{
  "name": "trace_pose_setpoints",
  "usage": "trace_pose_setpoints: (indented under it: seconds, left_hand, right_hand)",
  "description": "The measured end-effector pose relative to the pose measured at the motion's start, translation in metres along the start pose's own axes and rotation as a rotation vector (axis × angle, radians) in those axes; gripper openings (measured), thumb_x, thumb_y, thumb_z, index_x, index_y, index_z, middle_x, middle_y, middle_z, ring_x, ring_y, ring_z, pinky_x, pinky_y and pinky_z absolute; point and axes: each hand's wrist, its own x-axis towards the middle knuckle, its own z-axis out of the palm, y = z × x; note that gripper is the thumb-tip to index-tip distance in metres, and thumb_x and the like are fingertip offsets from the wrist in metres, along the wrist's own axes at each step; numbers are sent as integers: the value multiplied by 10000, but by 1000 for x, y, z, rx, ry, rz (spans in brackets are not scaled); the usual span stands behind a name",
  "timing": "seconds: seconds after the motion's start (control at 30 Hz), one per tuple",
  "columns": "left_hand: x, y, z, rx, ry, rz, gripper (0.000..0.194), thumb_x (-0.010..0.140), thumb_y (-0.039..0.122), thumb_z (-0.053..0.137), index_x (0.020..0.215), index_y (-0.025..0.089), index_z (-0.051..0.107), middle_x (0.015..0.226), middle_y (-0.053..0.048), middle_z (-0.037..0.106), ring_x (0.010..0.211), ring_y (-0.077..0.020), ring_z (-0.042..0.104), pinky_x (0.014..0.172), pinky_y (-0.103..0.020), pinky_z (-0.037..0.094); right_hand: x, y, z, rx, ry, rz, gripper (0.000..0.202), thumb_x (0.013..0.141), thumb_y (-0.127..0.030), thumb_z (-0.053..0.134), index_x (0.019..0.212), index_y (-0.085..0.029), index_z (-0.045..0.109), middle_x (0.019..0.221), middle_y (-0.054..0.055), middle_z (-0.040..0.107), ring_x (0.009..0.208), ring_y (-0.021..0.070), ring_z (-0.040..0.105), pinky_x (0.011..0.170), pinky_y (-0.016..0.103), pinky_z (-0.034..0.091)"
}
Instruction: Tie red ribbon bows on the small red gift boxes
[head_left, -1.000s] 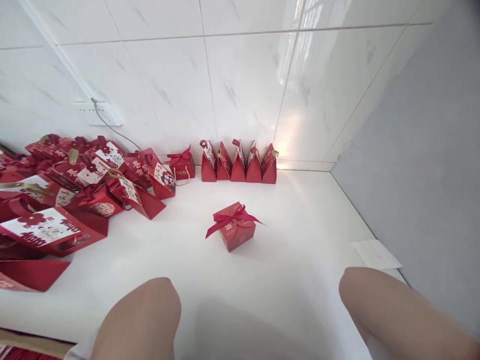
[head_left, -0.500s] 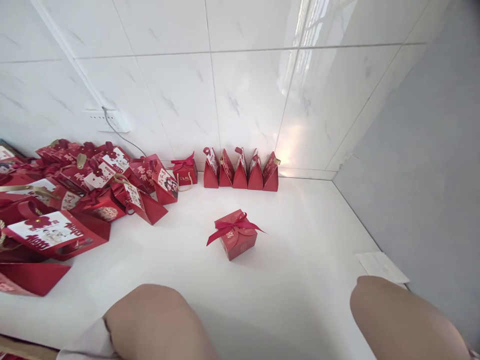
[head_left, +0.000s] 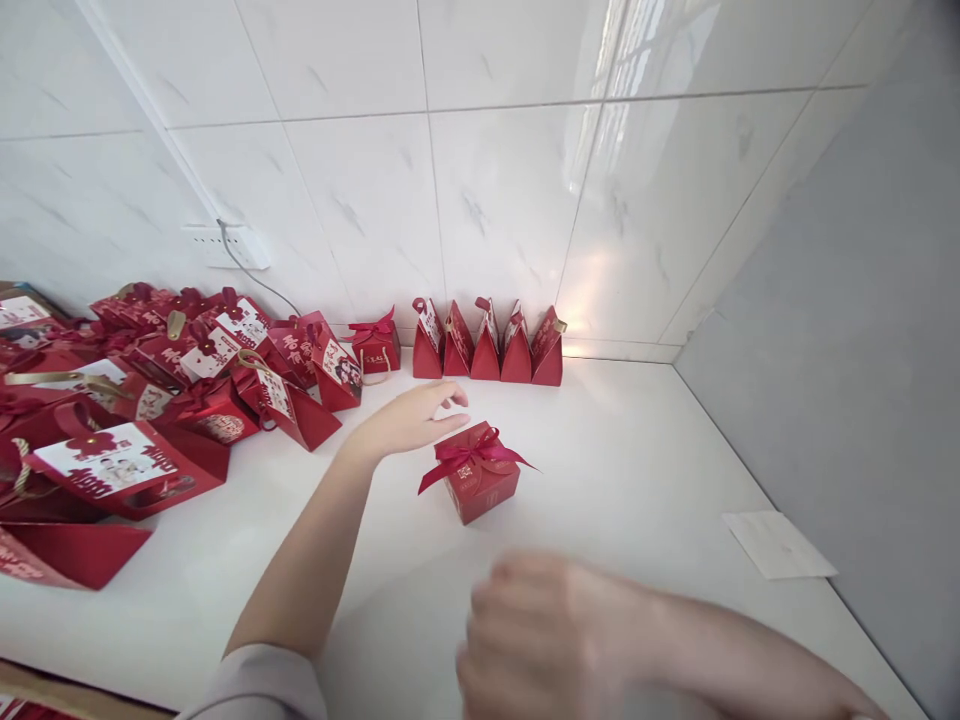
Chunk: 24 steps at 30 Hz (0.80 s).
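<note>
Has the left hand (head_left: pixel 420 415) just beside the ribbon-tied red gift box (head_left: pixel 486 490) on the tabletop (head_left: pixel 637 480), fingers (head_left: pixel 454 392) released; holds the blurred right hand (head_left: pixel 536 640) nearer, cannot tell whether clenched. Shows the bow (head_left: pixel 469 454) already tied, the box ungrasped, five triangular gift boxes (head_left: pixel 486 355) lined up along the tiled wall (head_left: pixel 510 210).

My hands (head_left: pixel 421 418) were near a red box (head_left: pixel 491 492) with a bow.
My left hand, fingers loosely curved around nothing, was just beside the box's far left corner; my right hand (head_left: pixel 536 635), blurred and knuckles up, was nearer me, apart from the box. On the white table (head_left: pixel 622 470), five pointed boxes (head_left: pixel 486 360) stood in a row by the tiled wall (head_left: pixel 510 190), and a heap of red boxes (head_left: pixel 292 425) lay to my left.
</note>
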Motion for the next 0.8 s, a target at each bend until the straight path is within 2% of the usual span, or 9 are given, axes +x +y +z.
trace_pose_setpoints:
  seconds: [0.07,0.17,0.23,0.3,0.37,0.47,0.53,0.63,0.8]
  left_hand:
    - [-3,-13,-11,38,-99,-101,439,765,573,619,1060,248,630,1133,-53,643,965,-242,604,757,-294,446]
    - [-10,-22,-12,67,-206,-149,535,692,606,679,1091,257,606,1183,-53,604,921,-228,600,728,-281,434]
    - [-12,-22,-9,63,-258,-144,521,672,577,704,1066,252,600,1209,-56,578,912,-220,589,706,-274,433]
    - [-13,-22,-6,49,-288,-130,480,660,537,720,1027,250,605,1206,-56,565,930,-221,577,689,-267,431]
    - [-12,-22,-5,26,-303,-116,442,662,505,722,1005,250,606,1163,-51,571,943,-223,568,689,-262,427]
    - [-9,-25,-3,1,-330,-88,393,682,471,711,982,247,592,1090,-42,586,918,-217,561,703,-265,424]
    - [-8,-27,-1,2,-329,-74,403,687,457,711,1006,250,579,1076,-37,594,879,-207,558,723,-276,423]
    - [-7,-29,1,-14,-314,-71,431,677,436,722,1039,258,571,1099,-29,598,851,-196,566,758,-288,423]
    - [-5,-28,1,-32,-359,-94,334,665,425,727,911,245,591,1030,-14,605,852,-203,578,718,-276,420]
  right_hand:
    - [13,38,-10,59,0,161,183,961,-315,510,905,-222,658,831,49,679,784,177,619,732,328,493]
    - [17,92,-26,195,3,575,187,962,-340,499,1055,-259,639,1020,46,681,911,201,617,768,338,475]
    - [11,118,-26,258,38,778,234,956,-410,484,1060,-265,635,1099,54,659,1007,236,594,818,372,463]
    - [5,137,-13,384,117,893,286,941,-466,487,1081,-263,630,1163,64,626,1074,253,566,912,414,434]
    - [0,149,8,649,189,953,330,922,-511,504,1107,-262,615,1199,48,601,1110,237,550,984,422,404]
    - [-2,159,36,1057,239,1033,373,891,-576,525,1022,-237,607,1111,34,630,1049,217,588,963,411,440]
    - [-3,162,46,1136,246,1062,380,883,-597,528,973,-234,595,1114,28,642,1011,207,611,942,401,460]
    - [-5,163,47,1143,286,1083,365,872,-589,560,898,-227,595,1198,20,629,1064,202,598,983,381,433]
    - [-6,162,43,1246,239,1096,387,849,-594,594,919,-216,639,1114,23,671,996,196,633,946,365,448]
